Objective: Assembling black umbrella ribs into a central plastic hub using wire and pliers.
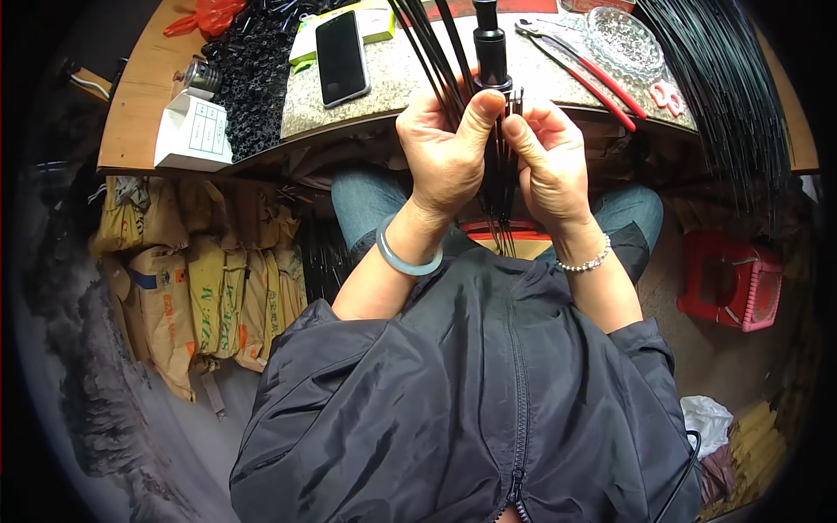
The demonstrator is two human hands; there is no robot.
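My left hand is closed round a bundle of long, thin black rods, which fan up and away to the left. Their lower ends hang below my hands over my lap. Opposite it, my right hand pinches thumb to forefinger at the short rod tips sticking up between the hands. What exactly lies between those fingers is partly hidden. Just beyond both thumbs stands a black stepped cylinder at the table edge.
A phone, red-handled pliers, a glass dish and pink scissors handles lie on the table. Small black parts heap at left beside a white box. More black rods overhang the right edge. A red basket sits below.
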